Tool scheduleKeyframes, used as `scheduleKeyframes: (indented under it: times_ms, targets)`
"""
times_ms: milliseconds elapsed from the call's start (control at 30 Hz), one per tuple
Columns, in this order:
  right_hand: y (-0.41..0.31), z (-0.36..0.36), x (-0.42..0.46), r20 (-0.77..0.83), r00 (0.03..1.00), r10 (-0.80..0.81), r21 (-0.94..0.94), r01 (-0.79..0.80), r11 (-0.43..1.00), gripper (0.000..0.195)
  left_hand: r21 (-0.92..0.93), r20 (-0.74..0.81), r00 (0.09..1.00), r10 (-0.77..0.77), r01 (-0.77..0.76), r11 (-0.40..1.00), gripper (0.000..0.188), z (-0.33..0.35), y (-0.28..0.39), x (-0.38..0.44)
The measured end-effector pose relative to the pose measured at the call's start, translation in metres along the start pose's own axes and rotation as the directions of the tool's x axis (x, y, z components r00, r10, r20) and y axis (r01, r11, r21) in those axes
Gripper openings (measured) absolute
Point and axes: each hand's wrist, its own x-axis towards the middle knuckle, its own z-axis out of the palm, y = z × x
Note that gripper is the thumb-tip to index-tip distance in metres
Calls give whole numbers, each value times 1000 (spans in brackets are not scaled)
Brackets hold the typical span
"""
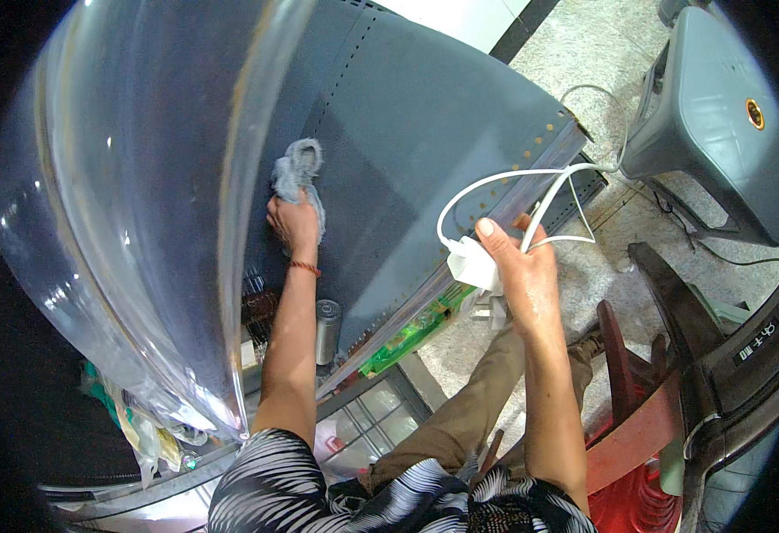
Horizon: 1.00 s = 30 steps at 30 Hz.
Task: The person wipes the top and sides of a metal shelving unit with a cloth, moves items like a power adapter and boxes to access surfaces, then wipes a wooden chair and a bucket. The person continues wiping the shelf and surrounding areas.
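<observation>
My left hand (pixel 294 223) grips a crumpled grey-blue cloth (pixel 296 170) and presses it onto a dark grey perforated metal shelf (pixel 396 126). A red cord bracelet circles that wrist. Off the shelf's front edge, my right hand (pixel 519 256) holds a white plug-like block (pixel 473 263), probably a charger or power adapter, together with loops of white cable (pixel 496 176). The cable trails past the shelf's right corner toward the floor. Just below my left hand, a silver can (pixel 327 330) stands on the shelf beside some dark bottles (pixel 256 306).
Clear plastic sheeting (pixel 163 166) bulges along the left. A grey plastic stool (pixel 722 126) stands at the upper right. Stacked dark and red plastic chairs (pixel 669 393) are close by my right arm. Under the shelf edge are green packaging (pixel 416 330) and a wire rack (pixel 369 420).
</observation>
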Motion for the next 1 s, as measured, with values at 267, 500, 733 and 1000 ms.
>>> scheduleKeyframes:
  times_ms: [267, 500, 733, 1000]
  targets:
    - [7, -11, 7, 36, 999, 12, -53, -10, 999, 74, -186, 80, 989, -124, 138, 973, 59, 18, 103, 47]
    - [4, -5, 2, 62, 998, -22, 3, 22, 1000, 62, -349, -103, 926, 364, -376, 858, 41, -7, 218, 45]
    - [3, -5, 4, -34, 998, -52, -23, 51, 998, 41, -511, -217, 590, 778, -748, 424, 41, -36, 160, -75]
    - [5, -7, 4, 77, 997, -13, -61, 18, 998, 51, -64, -243, 761, 601, -631, 773, 42, -18, 179, 10]
